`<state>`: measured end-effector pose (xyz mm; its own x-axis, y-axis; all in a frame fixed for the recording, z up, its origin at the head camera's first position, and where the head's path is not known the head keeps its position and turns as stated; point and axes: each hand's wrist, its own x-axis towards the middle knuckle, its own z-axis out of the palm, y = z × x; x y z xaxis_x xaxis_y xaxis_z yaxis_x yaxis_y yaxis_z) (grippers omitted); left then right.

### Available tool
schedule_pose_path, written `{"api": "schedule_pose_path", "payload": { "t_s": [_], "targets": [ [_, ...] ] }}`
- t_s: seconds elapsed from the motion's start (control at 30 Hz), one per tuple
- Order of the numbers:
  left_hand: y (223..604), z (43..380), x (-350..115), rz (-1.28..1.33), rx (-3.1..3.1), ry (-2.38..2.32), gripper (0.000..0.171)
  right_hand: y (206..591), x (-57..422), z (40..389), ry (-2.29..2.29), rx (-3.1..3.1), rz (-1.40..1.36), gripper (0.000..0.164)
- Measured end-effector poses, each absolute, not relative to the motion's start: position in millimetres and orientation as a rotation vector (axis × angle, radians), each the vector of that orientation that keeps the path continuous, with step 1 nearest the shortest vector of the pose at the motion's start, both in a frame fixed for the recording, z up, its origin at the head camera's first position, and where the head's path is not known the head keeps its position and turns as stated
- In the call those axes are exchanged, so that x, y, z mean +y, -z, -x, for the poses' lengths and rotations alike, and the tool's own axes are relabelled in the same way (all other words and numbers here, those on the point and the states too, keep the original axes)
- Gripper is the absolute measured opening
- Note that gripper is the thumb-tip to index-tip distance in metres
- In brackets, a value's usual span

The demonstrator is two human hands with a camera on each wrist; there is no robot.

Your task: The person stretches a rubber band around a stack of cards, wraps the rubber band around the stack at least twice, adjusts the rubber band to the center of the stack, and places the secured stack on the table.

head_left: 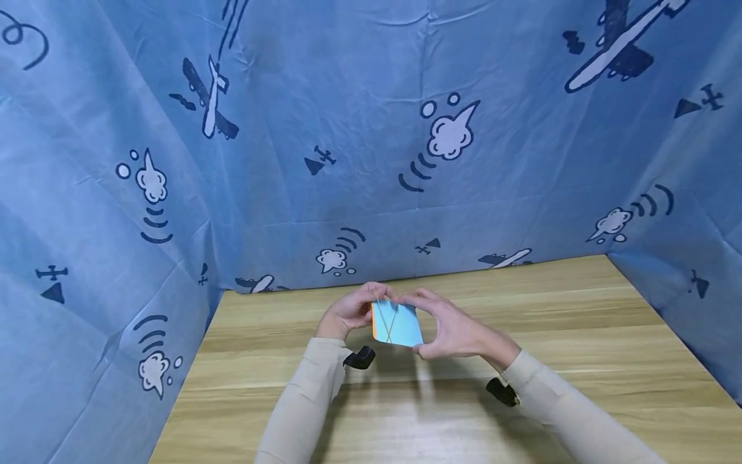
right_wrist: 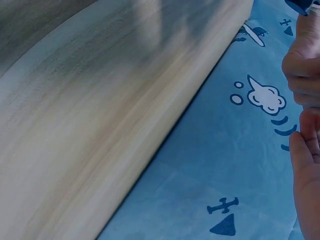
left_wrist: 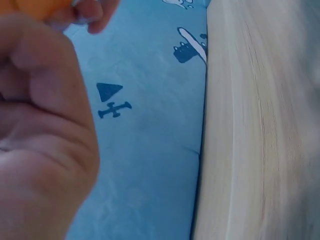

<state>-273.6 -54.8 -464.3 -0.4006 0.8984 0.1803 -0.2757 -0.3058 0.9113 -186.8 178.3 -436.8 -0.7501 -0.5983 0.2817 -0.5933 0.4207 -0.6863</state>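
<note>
Both hands hold a small squarish stack up over the table, its face light blue and its left edge orange. A thin yellowish band crosses the blue face in slanting lines. My left hand grips the stack's left side, fingers at the top edge by the band. Across from it, my right hand spans the right side, thumb at the lower corner and fingers on the top edge. In the left wrist view, orange shows above the left hand. The right wrist view catches the right hand at its border.
A wood-grain table lies beneath the hands. Blue cloth printed with planes and clouds hangs behind the table and along both sides. Each sleeved wrist carries a black device, one at the left wrist and one at the right.
</note>
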Motion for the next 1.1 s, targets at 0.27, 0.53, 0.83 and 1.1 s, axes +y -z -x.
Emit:
{"api": "schedule_pose_path", "payload": {
  "t_s": [0.27, 0.53, 0.83, 1.1],
  "targets": [
    [474, 280, -56, -1.086, 1.013, -1.746, 0.028, 432, 175, 182, 1.29, 2.572, 1.177, 0.092],
    [469, 280, -55, -1.069, 1.033, -1.64, 0.027, 432, 174, 180, 1.238, 2.595, 1.225, 0.092],
    [461, 278, -56, -0.982, 1.047, -1.589, 0.035, 431, 172, 179, 1.194, 2.645, 1.322, 0.092],
    [464, 287, -64, -1.11, 1.108, -1.6, 0.033, 428, 168, 176, 1.249, 2.577, 1.327, 0.091]
  ]
}}
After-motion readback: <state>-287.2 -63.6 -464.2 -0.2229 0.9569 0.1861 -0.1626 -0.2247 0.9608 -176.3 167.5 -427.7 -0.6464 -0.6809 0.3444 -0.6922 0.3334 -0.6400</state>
